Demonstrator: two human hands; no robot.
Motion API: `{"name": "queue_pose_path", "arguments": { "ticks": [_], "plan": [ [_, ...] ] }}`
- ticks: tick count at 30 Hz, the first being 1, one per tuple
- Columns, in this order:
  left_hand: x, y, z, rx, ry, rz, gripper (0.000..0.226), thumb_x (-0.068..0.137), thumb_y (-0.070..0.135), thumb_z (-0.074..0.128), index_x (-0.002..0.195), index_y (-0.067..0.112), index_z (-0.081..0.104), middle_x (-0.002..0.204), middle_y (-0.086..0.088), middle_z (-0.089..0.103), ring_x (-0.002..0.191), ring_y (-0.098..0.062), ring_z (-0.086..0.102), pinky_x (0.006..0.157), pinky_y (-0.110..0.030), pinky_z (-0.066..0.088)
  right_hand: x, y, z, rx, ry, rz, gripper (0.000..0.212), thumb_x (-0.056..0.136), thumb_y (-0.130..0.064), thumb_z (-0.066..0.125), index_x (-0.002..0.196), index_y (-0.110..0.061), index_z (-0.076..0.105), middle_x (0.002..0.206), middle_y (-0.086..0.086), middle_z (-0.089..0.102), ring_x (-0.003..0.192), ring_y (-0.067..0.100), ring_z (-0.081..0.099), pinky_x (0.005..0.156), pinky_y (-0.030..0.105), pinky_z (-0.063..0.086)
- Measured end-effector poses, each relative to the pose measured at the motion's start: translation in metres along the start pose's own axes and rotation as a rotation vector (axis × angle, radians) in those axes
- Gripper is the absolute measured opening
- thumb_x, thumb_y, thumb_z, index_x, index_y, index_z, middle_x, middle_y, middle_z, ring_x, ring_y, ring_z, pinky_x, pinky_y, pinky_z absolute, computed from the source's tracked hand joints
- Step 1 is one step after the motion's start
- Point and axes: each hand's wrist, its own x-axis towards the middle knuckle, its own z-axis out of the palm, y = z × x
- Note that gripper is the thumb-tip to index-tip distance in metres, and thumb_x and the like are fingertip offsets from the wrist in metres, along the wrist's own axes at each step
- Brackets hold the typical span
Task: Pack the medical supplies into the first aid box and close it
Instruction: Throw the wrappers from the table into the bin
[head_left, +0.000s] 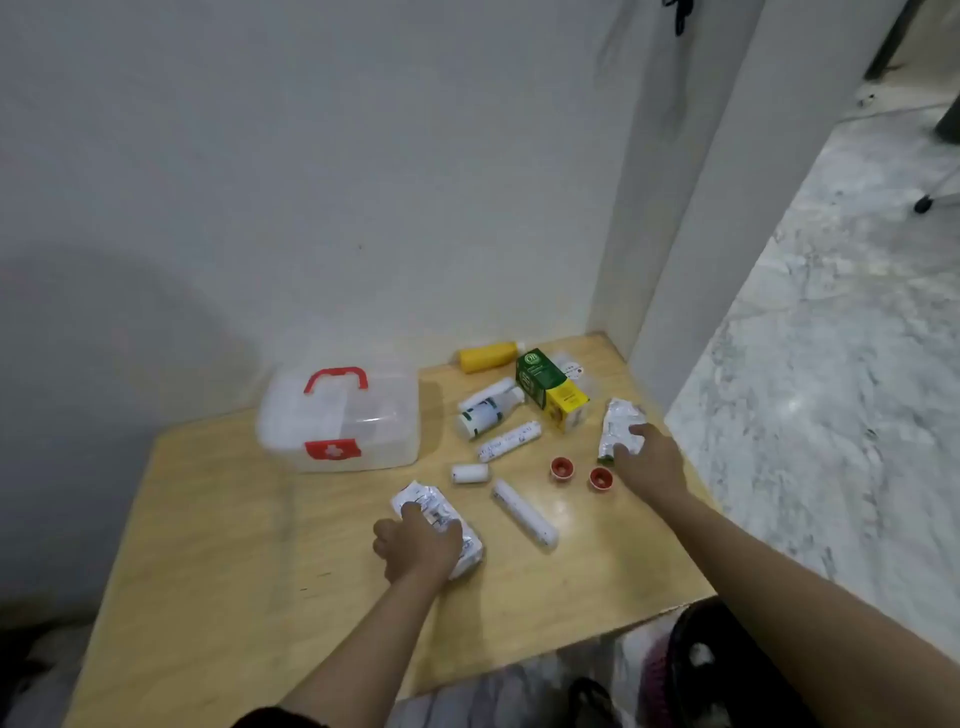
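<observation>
The clear first aid box (340, 423) with a red handle and red cross latch stands closed at the table's back left. My left hand (415, 545) grips a white wrapped packet (431, 506) lying near the table's middle. My right hand (647, 460) holds a silvery packet (615, 421) at the right edge. Between them lie a long white roll (524, 513), a small white roll (469, 473), a printed bandage roll (509, 440), a white bottle (485, 410) and two red caps (561, 467) (600, 478).
A yellow bottle (488, 356) and a green and yellow carton (550, 389) lie at the back by the white wall. The wooden table (208, 545) ends on the right beside a marble floor (831, 364). A dark shoe (706, 660) shows below the front edge.
</observation>
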Motion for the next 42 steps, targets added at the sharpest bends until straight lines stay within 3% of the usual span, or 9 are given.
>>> {"name": "queue_pose_path", "arguments": {
  "ticks": [5,10,16,21,25,29,33,38,42],
  "plan": [
    [0.008,-0.013,0.013,0.034,0.013,-0.041,0.056,0.077,0.036,0.068,0.129,0.03,0.048,0.129,-0.011,0.027,0.118,-0.034,0.037,0.093,-0.039,0.041,0.008,0.014,0.004,-0.011,0.057,0.032,0.043,0.085,-0.027,0.056,0.126,-0.016,0.054,0.122,0.026,0.055,0.115,0.042,0.051,0.094,0.044,0.043],
    [0.008,-0.017,0.02,-0.062,0.072,0.017,0.047,0.077,0.018,0.072,0.122,0.021,0.06,0.124,-0.009,0.032,0.092,-0.03,0.055,0.086,-0.028,0.042,0.014,0.009,0.006,-0.008,0.092,0.095,0.044,0.082,-0.028,0.06,0.125,-0.022,0.057,0.124,0.02,0.05,0.114,0.042,0.053,0.094,0.047,0.045],
    [0.011,-0.017,0.016,-0.15,0.061,0.005,0.052,0.072,0.015,0.078,0.12,0.016,0.059,0.122,-0.018,0.04,0.066,-0.016,0.046,0.08,-0.025,0.042,0.009,0.011,0.012,0.031,-0.001,0.064,0.053,0.075,-0.016,0.068,0.127,-0.017,0.058,0.127,0.021,0.041,0.109,0.036,0.055,0.098,0.039,0.043],
    [0.008,-0.023,0.02,-0.245,0.06,0.03,0.059,0.069,0.013,0.08,0.124,0.011,0.059,0.113,-0.017,0.063,0.1,-0.03,0.061,0.075,-0.023,0.038,0.002,0.012,0.008,0.119,-0.036,0.071,0.064,0.061,-0.025,0.068,0.123,-0.009,0.062,0.1,0.022,0.062,0.087,0.031,0.061,0.079,0.024,0.04],
    [0.003,-0.025,0.017,-0.294,0.064,0.047,0.056,0.072,0.012,0.077,0.124,0.016,0.058,0.109,-0.011,0.065,0.095,-0.025,0.061,0.074,-0.026,0.041,-0.002,0.016,0.004,0.155,-0.02,0.082,0.049,0.071,-0.007,0.07,0.119,-0.01,0.063,0.076,0.007,0.055,0.069,0.022,0.053,0.062,0.026,0.038],
    [0.002,-0.024,0.005,-0.348,0.06,0.131,0.055,0.072,0.009,0.077,0.123,0.016,0.059,0.115,-0.008,0.063,0.09,-0.017,0.061,0.079,-0.03,0.05,-0.007,0.017,-0.002,0.258,0.029,0.077,0.05,0.075,-0.007,0.071,0.124,-0.008,0.059,0.094,0.006,0.057,0.082,0.019,0.053,0.076,0.025,0.041],
    [-0.007,-0.01,-0.009,-0.377,0.089,0.262,0.052,0.074,0.01,0.077,0.122,0.012,0.059,0.112,-0.003,0.057,0.078,-0.001,0.056,0.065,-0.011,0.044,-0.018,0.012,-0.013,0.341,0.091,-0.004,0.052,0.076,-0.008,0.072,0.126,-0.004,0.057,0.119,0.014,0.06,0.105,0.026,0.059,0.085,0.025,0.04],
    [-0.027,0.026,-0.005,-0.464,0.066,0.429,0.054,0.072,0.013,0.079,0.122,0.017,0.06,0.11,0.003,0.056,0.082,-0.013,0.063,0.072,-0.03,0.054,-0.04,0.013,-0.032,0.436,0.161,-0.043,0.052,0.076,-0.012,0.074,0.125,-0.011,0.057,0.123,0.005,0.059,0.083,0.023,0.062,0.076,0.026,0.045],
    [-0.042,0.066,0.023,-0.429,-0.06,0.59,0.053,0.073,0.012,0.078,0.121,0.018,0.059,0.112,0.006,0.053,0.072,-0.008,0.06,0.066,-0.015,0.049,-0.061,0.033,-0.049,0.435,0.216,-0.047,0.05,0.075,-0.015,0.075,0.122,-0.014,0.059,0.119,0.003,0.06,0.076,0.026,0.063,0.076,0.03,0.049]
  ]
}}
